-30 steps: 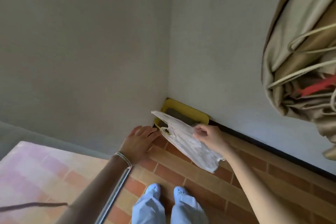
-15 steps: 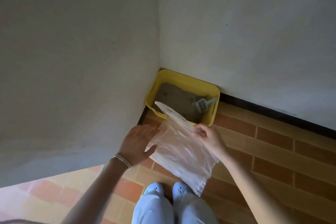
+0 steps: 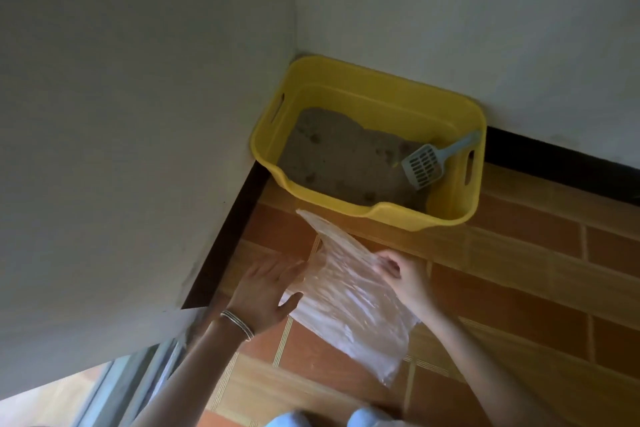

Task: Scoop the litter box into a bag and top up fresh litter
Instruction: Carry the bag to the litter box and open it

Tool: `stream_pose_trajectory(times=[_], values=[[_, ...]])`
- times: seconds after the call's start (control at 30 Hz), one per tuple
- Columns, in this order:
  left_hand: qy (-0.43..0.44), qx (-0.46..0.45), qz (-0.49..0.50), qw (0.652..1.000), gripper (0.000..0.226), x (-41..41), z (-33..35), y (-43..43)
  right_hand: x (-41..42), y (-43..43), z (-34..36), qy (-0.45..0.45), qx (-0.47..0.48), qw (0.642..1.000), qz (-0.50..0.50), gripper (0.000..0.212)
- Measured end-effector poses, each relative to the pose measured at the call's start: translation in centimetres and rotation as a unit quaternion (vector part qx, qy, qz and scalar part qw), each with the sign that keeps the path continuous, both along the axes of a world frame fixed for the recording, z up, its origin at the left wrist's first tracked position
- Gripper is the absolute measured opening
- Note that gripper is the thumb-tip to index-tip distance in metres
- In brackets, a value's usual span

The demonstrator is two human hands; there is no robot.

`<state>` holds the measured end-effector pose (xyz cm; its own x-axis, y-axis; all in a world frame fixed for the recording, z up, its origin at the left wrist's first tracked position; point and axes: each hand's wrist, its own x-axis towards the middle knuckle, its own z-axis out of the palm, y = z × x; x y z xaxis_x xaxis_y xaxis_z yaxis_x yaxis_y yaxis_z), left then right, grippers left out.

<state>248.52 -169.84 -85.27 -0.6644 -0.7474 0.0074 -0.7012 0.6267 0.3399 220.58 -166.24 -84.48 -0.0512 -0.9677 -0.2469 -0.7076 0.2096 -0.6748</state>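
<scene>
Yellow plastic litter box in the corner holds grey, perhaps clumped litter and a grey slotted scoop; clear plastic bag hangs nearby.

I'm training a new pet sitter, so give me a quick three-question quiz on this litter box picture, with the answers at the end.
1. Fill the gap: inside the yellow litter box, on the litter, lies a grey ___.
2. True or false: the clear bag pinched by the right hand is empty.
3. The litter box stands: A) on a shelf B) in the middle of the floor C) on the floor in the corner

Key: 1. scoop; 2. true; 3. C
</scene>
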Motion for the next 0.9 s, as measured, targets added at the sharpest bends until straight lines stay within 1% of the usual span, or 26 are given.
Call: stream_pose_trajectory(times=[0.1,0.23,0.3,0.37,0.43,0.5,0.57,0.67,0.7,0.73,0.77,0.83,0.9], values=[[0.000,0.004,-0.007,1.000,0.044,0.2,-4.0,0.0,-0.2,-0.1,-3.7,0.034,0.005,0.999,0.008,0.022],[-0.003,0.018,0.003,1.000,0.043,0.4,-5.6,-0.4,-0.3,-0.7,-5.8,0.079,0.045,0.995,0.044,0.042],[0.003,0.029,0.014,0.999,0.043,0.7,-5.2,-0.4,0.0,-0.8,-5.8,0.123,0.009,0.990,0.067,0.046],[-0.001,0.029,0.019,0.999,0.046,1.1,-4.9,-0.5,1.0,-1.3,-5.4,0.132,-0.048,0.982,0.129,0.046],[-0.010,0.020,0.023,0.999,0.047,1.6,-4.9,-0.6,2.4,-2.4,-5.1,0.133,-0.081,0.963,0.219,0.044],[-0.021,0.009,0.028,0.999,0.048,2.0,-4.8,-0.8,3.7,-3.8,-5.5,0.150,-0.084,0.938,0.300,0.045],[-0.034,-0.002,0.024,0.999,0.049,2.1,-5.1,-1.0,4.7,-5.3,-6.3,0.181,-0.056,0.916,0.353,0.053],[-0.050,0.001,0.016,0.999,0.050,2.2,-5.2,-1.0,5.6,-6.6,-7.4,0.229,-0.009,0.889,0.397,0.061],[-0.052,0.001,0.014,0.999,0.050,2.2,-5.2,-1.0,5.7,-6.8,-7.7,0.239,-0.004,0.882,0.406,0.059],[-0.050,0.001,0.013,0.999,0.050,2.2,-5.2,-0.9,5.7,-6.8,-7.9,0.246,-0.009,0.877,0.413,0.053],[-0.047,0.000,0.009,0.999,0.050,2.1,-5.1,-0.8,5.8,-6.6,-8.2,0.246,-0.022,0.876,0.415,0.042],[-0.030,-0.006,-0.004,1.000,0.048,1.8,-4.8,-0.6,5.7,-6.0,-8.6,0.213,-0.049,0.892,0.397,0.018],[-0.011,-0.015,-0.014,1.000,0.048,1.3,-4.4,-0.7,5.6,-5.1,-8.6,0.141,-0.074,0.921,0.356,0.011]])
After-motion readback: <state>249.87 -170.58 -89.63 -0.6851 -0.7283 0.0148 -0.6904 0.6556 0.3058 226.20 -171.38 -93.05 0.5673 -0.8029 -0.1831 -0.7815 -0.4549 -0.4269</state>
